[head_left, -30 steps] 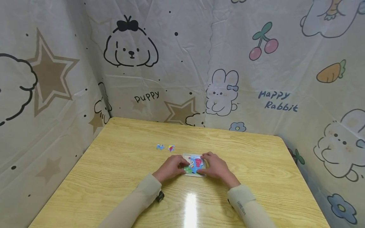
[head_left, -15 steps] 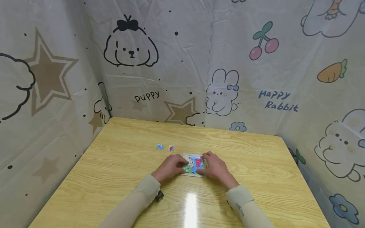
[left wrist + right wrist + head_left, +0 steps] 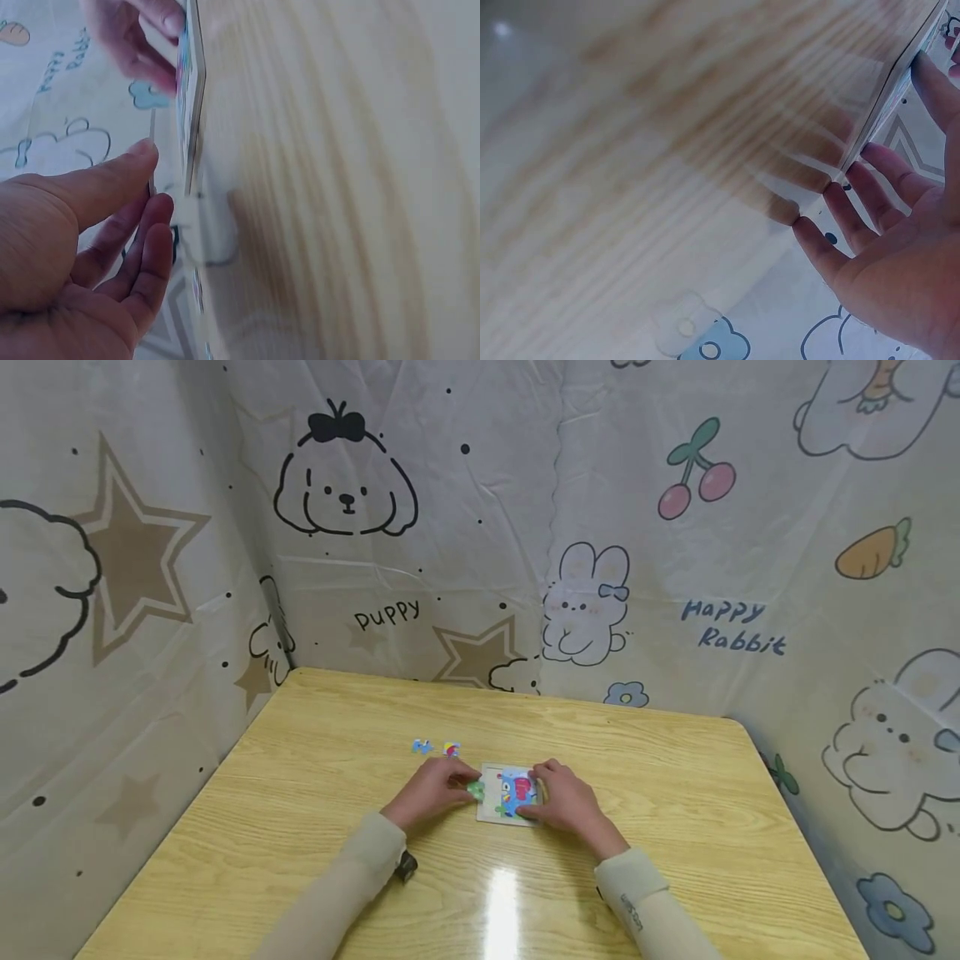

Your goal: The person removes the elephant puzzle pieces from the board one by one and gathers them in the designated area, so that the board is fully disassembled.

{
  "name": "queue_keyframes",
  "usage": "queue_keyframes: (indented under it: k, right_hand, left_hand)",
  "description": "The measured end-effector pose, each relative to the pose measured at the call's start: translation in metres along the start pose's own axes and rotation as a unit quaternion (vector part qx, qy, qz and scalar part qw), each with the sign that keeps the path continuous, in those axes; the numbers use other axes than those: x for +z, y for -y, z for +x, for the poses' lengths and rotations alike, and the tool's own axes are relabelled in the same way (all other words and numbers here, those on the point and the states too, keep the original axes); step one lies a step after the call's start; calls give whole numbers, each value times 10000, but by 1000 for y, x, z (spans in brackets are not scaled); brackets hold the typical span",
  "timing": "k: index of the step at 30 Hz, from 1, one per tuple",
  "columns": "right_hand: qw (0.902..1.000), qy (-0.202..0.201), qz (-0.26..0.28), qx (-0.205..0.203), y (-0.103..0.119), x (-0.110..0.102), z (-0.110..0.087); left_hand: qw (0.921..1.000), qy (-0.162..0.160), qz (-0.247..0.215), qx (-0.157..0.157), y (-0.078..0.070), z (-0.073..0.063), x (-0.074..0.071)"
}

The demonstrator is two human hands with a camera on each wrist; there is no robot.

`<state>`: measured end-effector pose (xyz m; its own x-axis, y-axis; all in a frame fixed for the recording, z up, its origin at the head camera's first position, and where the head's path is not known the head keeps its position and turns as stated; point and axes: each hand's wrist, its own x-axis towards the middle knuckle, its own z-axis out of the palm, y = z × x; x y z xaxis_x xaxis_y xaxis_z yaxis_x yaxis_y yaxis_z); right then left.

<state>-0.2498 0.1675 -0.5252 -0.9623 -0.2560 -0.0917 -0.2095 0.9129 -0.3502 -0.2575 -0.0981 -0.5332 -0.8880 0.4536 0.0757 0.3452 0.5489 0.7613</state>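
Observation:
Between thumb and fingers, my left hand [image 3: 427,789] pinches a green jigsaw piece [image 3: 476,790] at the left edge of the puzzle board [image 3: 491,781]. The left wrist view shows this piece edge-on as a thin upright sliver [image 3: 152,127], above the tabletop. Blue, pink and green pieces [image 3: 517,787] fill the board's right part, while its left strip is bare and pale. My right hand [image 3: 566,797] rests at the board's right side, thumb on the picture and index finger near the far corner. In the right wrist view its other fingertips [image 3: 799,221] touch the table.
Two loose jigsaw pieces, a blue one [image 3: 422,747] and a red-and-yellow one [image 3: 451,749], lie beyond the left hand on the wood-grain table [image 3: 637,752]. A printed cloth [image 3: 480,527] hangs around the table's back and sides.
My left hand has drawn left, taking the green piece off the board's lower left and baring that strip. The right hand has stayed on the board.

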Motion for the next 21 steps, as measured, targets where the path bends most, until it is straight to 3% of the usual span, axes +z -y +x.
queue_keyframes:
  k: [12, 21]
  right_hand:
    - [10000, -8, -4, -8, 0, -3, -1]
    - [9999, -50, -57, -120, -1, -2, -1]
  left_hand:
    - [9994, -319, -111, -122, 28, -8, -40]
    - [9980, -566, 54, -291, 51, -12, -75]
